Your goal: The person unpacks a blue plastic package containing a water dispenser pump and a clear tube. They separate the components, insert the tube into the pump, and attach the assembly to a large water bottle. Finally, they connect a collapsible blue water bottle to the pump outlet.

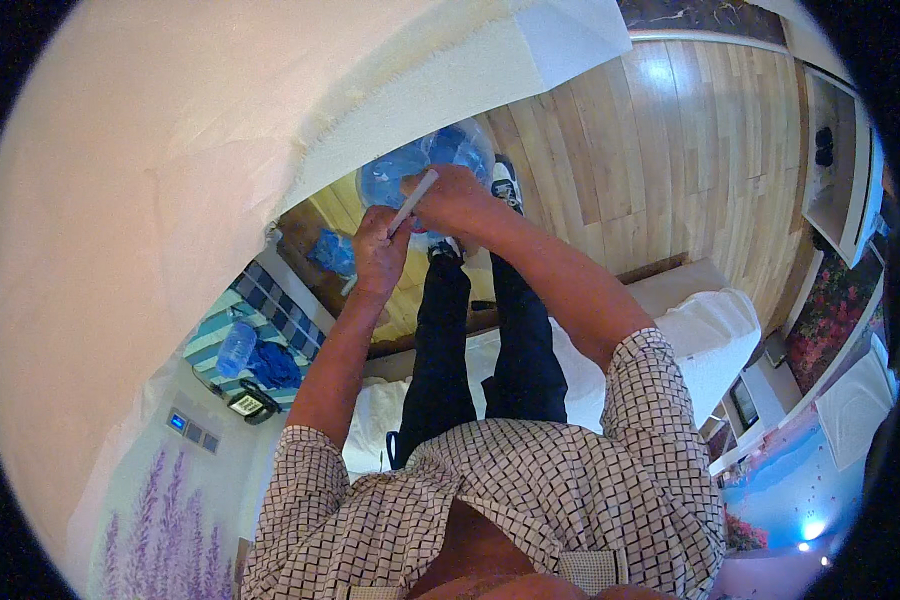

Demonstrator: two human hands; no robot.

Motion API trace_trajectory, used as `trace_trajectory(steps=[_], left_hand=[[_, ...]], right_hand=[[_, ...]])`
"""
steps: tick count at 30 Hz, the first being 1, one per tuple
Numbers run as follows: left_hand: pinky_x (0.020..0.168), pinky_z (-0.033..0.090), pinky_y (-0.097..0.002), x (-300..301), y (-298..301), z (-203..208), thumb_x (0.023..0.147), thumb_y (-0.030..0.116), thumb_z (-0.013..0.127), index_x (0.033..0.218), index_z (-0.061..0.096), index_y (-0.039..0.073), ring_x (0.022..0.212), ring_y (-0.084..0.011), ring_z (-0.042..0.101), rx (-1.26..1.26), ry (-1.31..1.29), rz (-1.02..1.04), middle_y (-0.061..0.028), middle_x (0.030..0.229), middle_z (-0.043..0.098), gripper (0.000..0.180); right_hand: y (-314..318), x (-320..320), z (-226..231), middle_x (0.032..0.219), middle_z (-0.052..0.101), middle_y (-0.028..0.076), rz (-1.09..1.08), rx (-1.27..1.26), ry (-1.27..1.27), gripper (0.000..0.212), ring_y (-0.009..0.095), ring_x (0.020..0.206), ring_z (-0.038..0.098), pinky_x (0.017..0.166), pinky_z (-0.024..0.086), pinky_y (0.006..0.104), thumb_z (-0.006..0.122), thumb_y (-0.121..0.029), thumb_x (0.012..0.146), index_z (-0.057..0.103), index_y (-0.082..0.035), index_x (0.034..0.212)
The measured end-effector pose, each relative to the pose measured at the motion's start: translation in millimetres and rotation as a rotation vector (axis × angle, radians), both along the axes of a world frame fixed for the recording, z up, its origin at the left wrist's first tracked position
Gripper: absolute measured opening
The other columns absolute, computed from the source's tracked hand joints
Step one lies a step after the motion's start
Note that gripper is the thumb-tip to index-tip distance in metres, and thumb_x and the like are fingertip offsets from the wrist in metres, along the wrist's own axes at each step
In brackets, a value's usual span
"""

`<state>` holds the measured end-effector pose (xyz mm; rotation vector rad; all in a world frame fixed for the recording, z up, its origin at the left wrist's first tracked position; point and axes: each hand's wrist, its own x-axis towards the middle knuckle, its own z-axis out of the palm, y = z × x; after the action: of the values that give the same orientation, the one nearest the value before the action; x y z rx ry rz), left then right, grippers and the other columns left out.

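My left hand (377, 250) is closed around a thin pale grey stick (413, 202), which slants up to the right out of the fist. Close beside it, my right hand (450, 205) has its fingers curled in, with the stick's upper end crossing in front of them. Whatever the right fingers grip is hidden. Just beyond both hands stands a large clear bluish plastic container (460, 142), partly covered by them. A small reddish spot shows low between the hands, too small to name. Left of my left hand lies crumpled blue plastic (332, 252).
A wide pale cloth-like surface (170, 200) fills the upper left. Wood flooring (610, 160) stretches to the right. My shoes (506, 185) are near the container. A white-covered seat (710, 335) is behind my legs. At left, a striped surface holds a clear bottle (236, 348) and a black phone (255, 402).
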<state>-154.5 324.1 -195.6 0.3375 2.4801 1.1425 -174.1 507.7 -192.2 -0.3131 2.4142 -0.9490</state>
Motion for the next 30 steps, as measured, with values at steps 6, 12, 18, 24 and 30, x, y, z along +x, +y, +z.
trace_trajectory(steps=[6,12,18,24,30], left_hand=[[0.064,0.050,-0.0376,-2,-6,-3,0.082,0.005,0.075,0.086,0.065,0.002,0.070,-0.0296,0.062,-0.014,-0.085,0.005,-0.0151,0.081,0.063,0.011],[0.063,0.049,-0.0350,-1,-22,-13,0.088,0.009,0.070,0.093,0.064,0.000,0.068,-0.0222,0.060,-0.080,-0.220,0.105,-0.0122,0.081,0.064,0.011],[0.065,0.048,-0.0312,3,-18,-7,0.093,0.013,0.066,0.100,0.064,0.001,0.071,-0.0157,0.058,0.032,-0.340,0.336,-0.0090,0.080,0.063,0.015],[0.068,0.051,-0.0318,15,8,-10,0.088,0.013,0.072,0.105,0.066,0.004,0.074,-0.0161,0.060,-0.035,-0.033,0.241,-0.0059,0.086,0.064,0.020],[0.072,0.055,-0.0417,6,1,-4,0.081,0.009,0.075,0.106,0.067,0.004,0.083,-0.0345,0.066,-0.085,0.101,-0.034,-0.0156,0.092,0.064,0.027]], right_hand=[[-5,-5,-6,0.083,0.068,0.016,0.019,0.017,-0.132,0.022,0.039,0.082,0.068,0.068,0.054,0.0515,0.065,-0.027,0.084,0.061,-0.006,0.088],[-20,1,-27,0.092,0.071,0.015,-0.138,-0.133,-0.132,0.019,0.038,0.087,0.069,0.073,0.055,0.0493,0.068,-0.028,0.081,0.069,-0.013,0.093],[6,19,-27,0.078,0.063,0.019,-0.581,-0.249,-0.067,0.032,0.035,0.069,0.063,0.063,0.048,0.0441,0.056,-0.031,0.095,0.062,-0.002,0.083],[28,66,-27,0.083,0.065,0.023,-0.873,-0.191,-0.177,0.031,0.043,0.076,0.063,0.066,0.049,0.0485,0.061,-0.033,0.093,0.062,-0.003,0.085],[10,91,-15,0.078,0.064,0.023,-0.955,-0.225,-0.211,0.023,0.043,0.073,0.065,0.063,0.049,0.0490,0.062,-0.025,0.094,0.060,-0.003,0.086]])
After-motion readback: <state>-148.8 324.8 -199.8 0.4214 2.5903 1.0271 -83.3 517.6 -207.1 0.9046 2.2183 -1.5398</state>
